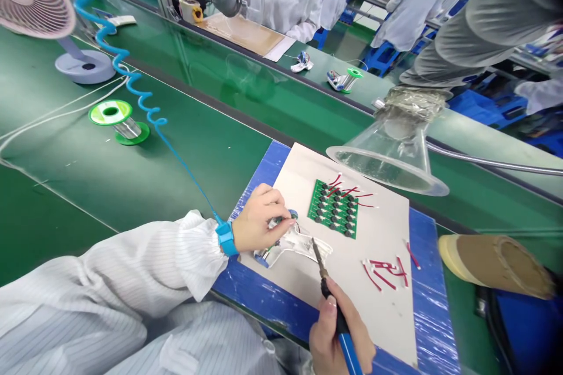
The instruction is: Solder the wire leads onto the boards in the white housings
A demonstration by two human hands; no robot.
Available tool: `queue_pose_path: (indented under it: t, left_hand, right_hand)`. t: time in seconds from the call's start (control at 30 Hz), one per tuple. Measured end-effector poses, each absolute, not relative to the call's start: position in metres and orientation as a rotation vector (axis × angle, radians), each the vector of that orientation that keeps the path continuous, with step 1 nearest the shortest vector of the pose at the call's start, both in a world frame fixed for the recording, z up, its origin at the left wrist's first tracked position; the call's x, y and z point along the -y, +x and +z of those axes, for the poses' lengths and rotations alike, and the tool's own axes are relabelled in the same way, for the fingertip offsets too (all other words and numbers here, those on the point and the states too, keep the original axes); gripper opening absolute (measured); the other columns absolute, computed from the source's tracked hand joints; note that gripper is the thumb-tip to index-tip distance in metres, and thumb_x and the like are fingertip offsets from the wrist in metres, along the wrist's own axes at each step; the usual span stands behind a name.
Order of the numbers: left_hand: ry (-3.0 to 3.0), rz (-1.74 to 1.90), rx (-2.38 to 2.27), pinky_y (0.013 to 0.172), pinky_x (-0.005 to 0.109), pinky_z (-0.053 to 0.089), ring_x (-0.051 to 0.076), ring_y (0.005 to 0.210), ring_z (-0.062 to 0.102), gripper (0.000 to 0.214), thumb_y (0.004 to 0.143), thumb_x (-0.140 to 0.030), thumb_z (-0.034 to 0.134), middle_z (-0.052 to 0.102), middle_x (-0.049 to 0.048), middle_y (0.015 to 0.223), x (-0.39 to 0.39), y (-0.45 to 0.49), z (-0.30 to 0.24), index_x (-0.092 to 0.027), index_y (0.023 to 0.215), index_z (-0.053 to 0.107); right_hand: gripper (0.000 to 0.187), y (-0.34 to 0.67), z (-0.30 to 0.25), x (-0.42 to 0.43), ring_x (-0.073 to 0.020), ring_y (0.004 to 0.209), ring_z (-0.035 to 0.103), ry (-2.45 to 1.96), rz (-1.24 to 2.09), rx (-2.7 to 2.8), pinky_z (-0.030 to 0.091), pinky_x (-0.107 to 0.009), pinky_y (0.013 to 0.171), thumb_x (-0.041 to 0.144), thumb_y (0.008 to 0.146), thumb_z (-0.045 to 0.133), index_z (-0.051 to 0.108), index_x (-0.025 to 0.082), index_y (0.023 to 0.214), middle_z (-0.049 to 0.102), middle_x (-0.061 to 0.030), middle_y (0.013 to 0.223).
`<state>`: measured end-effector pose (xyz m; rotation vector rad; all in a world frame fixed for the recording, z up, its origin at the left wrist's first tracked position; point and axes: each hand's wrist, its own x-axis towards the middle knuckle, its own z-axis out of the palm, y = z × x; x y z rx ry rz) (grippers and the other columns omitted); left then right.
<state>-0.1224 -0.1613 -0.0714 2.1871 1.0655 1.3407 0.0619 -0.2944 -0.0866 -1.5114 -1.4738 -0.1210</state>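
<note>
My right hand point(341, 331) grips a soldering iron point(341, 319) with a blue and black handle. The iron's tip points up and left, over a white curved plastic housing point(299, 243) on the pale sheet; whether they touch I cannot tell. Above the housing's left end is my left hand point(261, 220), its thumb and fingers pinched together beside a thin dark wire. What the pinch holds is too small to make out. A blue wrist strap point(226, 238) with a coiled cord circles that wrist. Metallic and blue parts show partly beneath the left hand.
On the pale sheet point(303, 170) lie a green circuit board panel point(334, 209) and several short red wires point(387, 272). A clear extraction hood point(387, 158) hangs above. Solder spool point(118, 121) and fan point(83, 64) stand left; a brown cylinder point(495, 263) lies right. Co-workers sit opposite.
</note>
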Motion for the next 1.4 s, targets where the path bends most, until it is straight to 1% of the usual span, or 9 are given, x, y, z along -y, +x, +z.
queue_pose_path:
  t: [0.17,0.23,0.3,0.43,0.6,0.8,1.07,1.3,1.4]
  left_hand:
    - [2.101,1.447,-1.093,0.102,0.041,0.042,0.024,0.116,0.06,0.011,0.088,-0.019,0.062,0.076,0.0055,0.094,0.157,-0.125,-0.074,-0.019,0.08,0.07]
    - [2.011,1.413,-1.078,0.093,0.035,0.049,0.02,0.103,0.067,0.014,0.091,-0.019,0.056,0.076,0.0056,0.092,0.156,-0.125,-0.076,-0.018,0.094,0.07]
    - [1.874,1.334,-1.122,0.075,0.025,0.052,0.013,0.074,0.068,0.023,0.094,-0.02,0.047,0.073,0.0025,0.079,0.154,-0.125,-0.076,-0.018,0.108,0.066]
    - [1.669,1.222,-1.253,0.054,0.019,0.04,0.008,0.049,0.047,0.027,0.096,-0.021,0.037,0.049,-0.0064,0.056,0.146,-0.126,-0.071,-0.016,0.105,0.062]
    - [1.611,0.956,-1.175,0.051,0.02,0.036,0.009,0.05,0.044,0.025,0.091,-0.032,0.049,0.046,-0.0065,0.057,0.137,-0.13,-0.07,-0.013,0.101,0.063]
    - [1.86,0.762,-0.923,0.082,0.031,0.048,0.017,0.079,0.061,0.039,0.078,-0.035,0.073,0.066,0.0016,0.079,0.145,-0.155,-0.072,-0.013,0.11,0.064]
    - [1.749,0.754,-1.053,0.076,0.028,0.051,0.016,0.078,0.064,0.021,0.086,-0.034,0.064,0.07,0.0055,0.084,0.157,-0.183,-0.078,-0.015,0.088,0.072]
    - [1.536,0.37,-0.644,0.08,0.027,0.051,0.012,0.072,0.063,0.039,0.072,-0.028,0.08,0.067,-0.0012,0.072,0.143,-0.193,-0.054,-0.016,0.106,0.066]
    - [1.455,0.262,-0.634,0.075,0.025,0.051,0.009,0.061,0.059,0.038,0.07,-0.029,0.082,0.063,-0.0045,0.064,0.136,-0.198,-0.054,-0.016,0.103,0.068]
  right_hand:
    - [0.017,0.055,-0.084,0.289,-0.0168,0.065,0.066,-1.548,-0.096,1.395,0.051,-0.029,0.061,0.018,0.091,0.056,0.069,0.016,0.103,0.07,-0.0058,0.08]
    - [0.023,0.057,-0.085,0.284,-0.0191,0.075,0.07,-1.558,-0.095,1.474,0.054,-0.03,0.068,0.019,0.092,0.057,0.066,0.016,0.112,0.072,-0.0068,0.086]
    - [0.029,0.06,-0.089,0.279,-0.0214,0.089,0.071,-1.654,-0.076,1.571,0.055,-0.031,0.076,0.025,0.094,0.055,0.062,0.017,0.121,0.073,-0.0085,0.098]
    - [0.039,0.067,-0.101,0.274,-0.0207,0.099,0.07,-1.789,-0.038,1.706,0.056,-0.029,0.08,0.035,0.099,0.043,0.053,0.019,0.134,0.07,-0.0069,0.116]
    - [0.043,0.069,-0.11,0.275,-0.0186,0.106,0.067,-1.662,-0.027,1.71,0.055,-0.028,0.087,0.022,0.098,0.044,0.045,0.02,0.141,0.069,-0.0042,0.119]
    - [0.031,0.063,-0.109,0.273,-0.019,0.104,0.067,-1.636,-0.005,1.664,0.055,-0.03,0.084,0.02,0.097,0.047,0.058,0.017,0.126,0.069,-0.0078,0.113]
    - [0.037,0.068,-0.112,0.27,-0.0177,0.098,0.067,-1.495,-0.025,1.765,0.057,-0.029,0.082,0.014,0.094,0.048,0.053,0.017,0.131,0.067,-0.0087,0.109]
    - [0.041,0.069,-0.118,0.27,-0.02,0.107,0.065,-1.486,-0.032,1.754,0.058,-0.033,0.086,0.016,0.095,0.045,0.049,0.02,0.135,0.066,-0.0094,0.116]
    - [0.04,0.07,-0.121,0.27,-0.0207,0.108,0.065,-1.493,-0.048,1.773,0.059,-0.035,0.086,0.017,0.095,0.043,0.049,0.02,0.134,0.066,-0.0102,0.118]
